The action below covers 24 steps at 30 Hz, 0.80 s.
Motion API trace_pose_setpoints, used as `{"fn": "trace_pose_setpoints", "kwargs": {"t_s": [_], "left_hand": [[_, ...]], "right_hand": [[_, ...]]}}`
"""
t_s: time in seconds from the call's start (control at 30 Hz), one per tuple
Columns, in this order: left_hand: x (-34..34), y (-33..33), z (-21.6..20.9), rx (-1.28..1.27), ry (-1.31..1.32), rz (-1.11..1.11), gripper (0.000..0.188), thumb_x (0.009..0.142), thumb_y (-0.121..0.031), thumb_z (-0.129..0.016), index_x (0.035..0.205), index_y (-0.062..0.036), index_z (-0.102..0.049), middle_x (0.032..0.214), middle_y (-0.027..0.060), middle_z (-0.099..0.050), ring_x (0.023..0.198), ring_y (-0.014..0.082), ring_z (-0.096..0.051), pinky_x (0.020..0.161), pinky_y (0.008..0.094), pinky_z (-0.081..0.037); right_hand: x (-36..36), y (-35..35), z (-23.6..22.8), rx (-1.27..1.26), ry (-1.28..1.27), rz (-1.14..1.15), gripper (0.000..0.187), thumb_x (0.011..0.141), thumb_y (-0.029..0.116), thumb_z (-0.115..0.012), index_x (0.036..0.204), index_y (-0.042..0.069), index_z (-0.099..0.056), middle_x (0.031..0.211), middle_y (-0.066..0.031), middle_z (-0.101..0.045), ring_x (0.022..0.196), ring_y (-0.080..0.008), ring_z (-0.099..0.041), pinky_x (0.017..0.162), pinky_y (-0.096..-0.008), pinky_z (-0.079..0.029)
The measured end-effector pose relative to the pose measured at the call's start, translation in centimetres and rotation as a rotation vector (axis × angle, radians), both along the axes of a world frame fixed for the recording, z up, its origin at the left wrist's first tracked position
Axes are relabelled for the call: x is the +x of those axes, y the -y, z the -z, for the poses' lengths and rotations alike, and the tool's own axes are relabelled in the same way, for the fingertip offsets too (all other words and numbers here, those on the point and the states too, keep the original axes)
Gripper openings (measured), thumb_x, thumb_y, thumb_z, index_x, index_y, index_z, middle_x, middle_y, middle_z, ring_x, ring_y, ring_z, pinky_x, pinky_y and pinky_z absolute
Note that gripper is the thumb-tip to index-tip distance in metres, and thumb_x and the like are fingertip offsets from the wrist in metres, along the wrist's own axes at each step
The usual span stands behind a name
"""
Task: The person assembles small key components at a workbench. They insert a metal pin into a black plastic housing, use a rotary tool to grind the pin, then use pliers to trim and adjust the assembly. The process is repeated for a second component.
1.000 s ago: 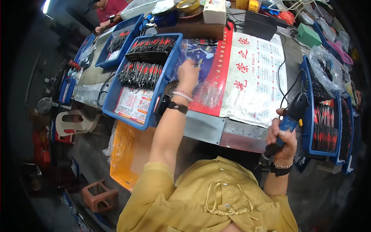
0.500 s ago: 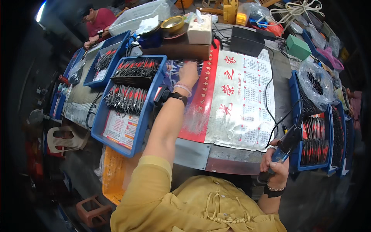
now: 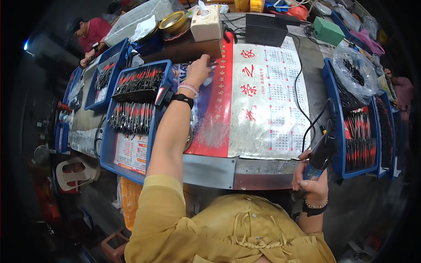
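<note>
My left hand (image 3: 197, 72) reaches to the far edge of the red-and-white calendar sheet (image 3: 245, 131), beside a brown box (image 3: 184, 50). Its fingers are curled downward, and what they grip, if anything, is hidden. A small dark piece (image 3: 212, 64) shows just right of those fingers. At the table's front right, my right hand (image 3: 312, 182) is wrapped around a black-and-blue handheld power tool (image 3: 323, 153) with a black cord. Left of my forearm stands a blue tray (image 3: 105, 151) with rows of black-and-red slim parts (image 3: 131, 117). A black-and-red device (image 3: 164, 96) sits by the tray's right wall.
On the right, blue trays (image 3: 340, 173) hold similar parts, with a clear plastic bag (image 3: 355, 76) on top. A black box (image 3: 265, 30), a tissue box (image 3: 206, 24) and a green box (image 3: 329, 31) line the back. Another person (image 3: 94, 35) sits far left.
The view has shifted, and the things at the back sit higher in it. My left hand stays at the calendar's far edge, its fingers further forward. My right hand keeps hold of the tool.
</note>
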<state>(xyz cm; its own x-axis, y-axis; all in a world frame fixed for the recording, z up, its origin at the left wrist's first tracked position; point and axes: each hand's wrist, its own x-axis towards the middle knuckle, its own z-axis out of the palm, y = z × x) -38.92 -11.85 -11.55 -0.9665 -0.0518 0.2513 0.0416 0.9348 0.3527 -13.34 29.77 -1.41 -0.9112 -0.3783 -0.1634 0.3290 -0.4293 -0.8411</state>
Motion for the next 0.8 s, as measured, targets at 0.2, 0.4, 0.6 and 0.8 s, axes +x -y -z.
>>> {"fn": "trace_pose_setpoints", "kwargs": {"t_s": [0.2,0.4,0.6,0.8], "left_hand": [[-0.1,0.0,0.3,-0.188,-0.031,0.036,0.021,0.079,-0.016,-0.073,0.098,-0.0102,-0.067,0.099,0.0114,-0.066,0.1,0.0337,-0.062,0.082,0.0466,-0.049],[-2.1,0.1,1.1,-0.013,-0.023,0.033,0.019,0.079,-0.018,-0.073,0.094,-0.0109,-0.065,0.098,0.009,-0.062,0.101,0.0314,-0.059,0.081,0.0472,-0.047],[-1.6,-1.1,-0.2,-0.246,0.046,0.084,0.018,0.077,-0.02,-0.077,0.089,-0.0116,-0.068,0.105,0.0095,-0.066,0.107,0.0321,-0.059,0.082,0.0492,-0.046],[5.2,-5.6,-7.6,0.561,-0.232,0.222,0.023,0.091,-0.01,-0.065,0.108,-0.0006,-0.055,0.085,0.0083,-0.067,0.077,0.0162,-0.064,0.069,0.0261,-0.05]], "right_hand": [[0.6,-0.2,0.0,0.032,-0.013,-0.039,0.061,0.067,0.004,-0.075,0.12,-0.005,-0.046,0.07,-0.0103,-0.059,0.061,-0.0183,-0.062,0.059,-0.029,-0.051],[0.5,-0.3,0.0,0.039,-0.011,-0.063,0.061,0.067,0.004,-0.076,0.12,-0.004,-0.046,0.071,-0.0111,-0.06,0.062,-0.0176,-0.062,0.059,-0.0274,-0.05],[0.0,-0.2,0.3,0.038,0.007,-0.084,0.063,0.068,0.004,-0.076,0.122,-0.005,-0.046,0.072,-0.0117,-0.061,0.062,-0.0165,-0.061,0.06,-0.0259,-0.049],[0.4,0.4,0.1,0.098,-0.059,-0.092,0.062,0.068,0.004,-0.074,0.123,-0.005,-0.046,0.074,-0.0107,-0.062,0.063,-0.0134,-0.059,0.06,-0.0243,-0.045]]}}
